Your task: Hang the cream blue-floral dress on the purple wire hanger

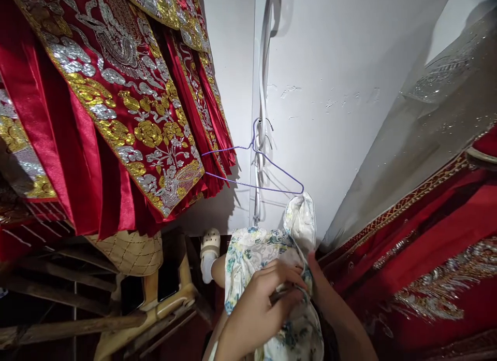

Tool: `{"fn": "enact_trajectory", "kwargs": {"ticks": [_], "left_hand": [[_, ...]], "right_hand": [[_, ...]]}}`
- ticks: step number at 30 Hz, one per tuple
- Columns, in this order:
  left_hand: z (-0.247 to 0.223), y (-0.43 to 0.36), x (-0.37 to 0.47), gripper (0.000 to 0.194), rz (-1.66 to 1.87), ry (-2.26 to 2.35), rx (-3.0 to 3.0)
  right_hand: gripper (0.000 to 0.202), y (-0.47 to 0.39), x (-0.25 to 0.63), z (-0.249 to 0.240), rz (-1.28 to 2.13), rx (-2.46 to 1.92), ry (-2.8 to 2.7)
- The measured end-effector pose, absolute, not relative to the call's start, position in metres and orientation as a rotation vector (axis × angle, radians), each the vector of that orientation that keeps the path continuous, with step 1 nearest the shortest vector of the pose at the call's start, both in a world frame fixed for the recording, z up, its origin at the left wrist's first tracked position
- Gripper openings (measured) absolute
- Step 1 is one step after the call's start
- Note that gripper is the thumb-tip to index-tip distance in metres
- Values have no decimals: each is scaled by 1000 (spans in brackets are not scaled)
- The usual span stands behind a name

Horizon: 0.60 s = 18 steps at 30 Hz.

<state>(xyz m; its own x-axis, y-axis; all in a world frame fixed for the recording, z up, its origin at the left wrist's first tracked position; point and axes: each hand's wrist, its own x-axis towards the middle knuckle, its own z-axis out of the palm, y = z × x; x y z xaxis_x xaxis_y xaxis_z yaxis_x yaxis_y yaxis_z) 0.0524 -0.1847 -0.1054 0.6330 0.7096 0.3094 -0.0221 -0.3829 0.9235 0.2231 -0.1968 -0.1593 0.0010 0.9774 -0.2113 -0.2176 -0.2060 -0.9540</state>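
A white garment [254, 242] with blue and green flowers lies across my lap. One end of it reaches up to the right tip of a purple wire hanger [281, 169], which hangs by its hook from white straps on the wall. My left hand [267, 299] rests on the garment with its fingers curled around the cloth near its edge. My right hand [316, 278] is at the garment's right side, with only its thumb side showing; its other fingers are hidden by the cloth.
Red garments with gold and silver sequins [147, 133] hang at the left. Below them stands a wooden chair [166, 304] with a quilted cushion [132, 252]. A red beaded garment [438, 257] and sheer sparkly fabric [419, 128] hang at the right. A clog [210, 242] shows below the wall.
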Motion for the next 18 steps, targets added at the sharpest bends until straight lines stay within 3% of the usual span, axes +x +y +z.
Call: {"fn": "enact_trajectory", "kwargs": {"ticks": [4,9,11,15,18], "left_hand": [[-108,-177,50,13,793,597,1899],[-92,-143,57,36,938,625,1979],[-85,-124,62,42,857,498,2013],[-88,-99,60,26,498,220,1819],[-101,-100,43,21,443,249,1675]], "right_hand": [[50,-203,235,-148,1248,-1427,-1062],[33,-204,235,-124,1201,-1418,-1084],[30,-203,229,-111,1303,-1356,-1012],[23,-197,216,-85,1632,-1045,-1041],[24,-192,219,-66,1858,-919,-1112]]}}
